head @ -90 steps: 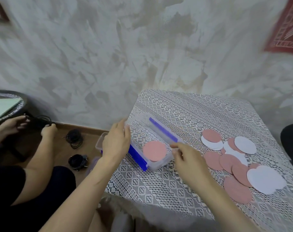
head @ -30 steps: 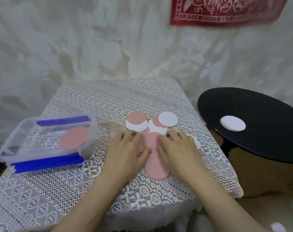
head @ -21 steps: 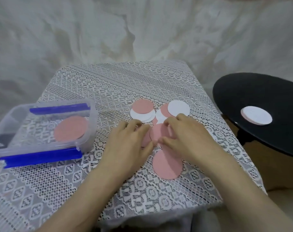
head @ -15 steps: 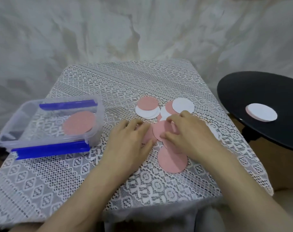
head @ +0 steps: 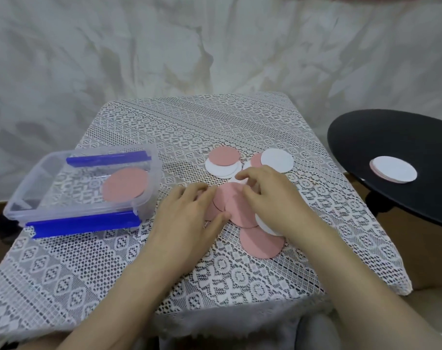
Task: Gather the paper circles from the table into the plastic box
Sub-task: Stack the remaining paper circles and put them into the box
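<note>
Several pink and white paper circles (head: 236, 204) lie overlapping at the middle right of the lace-covered table (head: 189, 127). My left hand (head: 189, 218) lies flat, palm down, on the left edge of the pile. My right hand (head: 273, 198) rests on the pile, its fingertips pressing a pink circle. One pink circle (head: 261, 242) lies nearest me, and a pink one on white ones (head: 223, 157) lies farther back. The clear plastic box (head: 20, 198) with blue clips stands at the left with one pink circle (head: 125, 184) inside.
A round black table (head: 381, 137) stands to the right, with a small stack of white and pink circles (head: 394, 169) on it. A pale draped wall backs the scene. The table's right and near edges are close to the pile.
The view has swung from the box to the pile. My hands left the box and came down on the circles; in the last second my right fingers have drawn the pink circles closer together.
</note>
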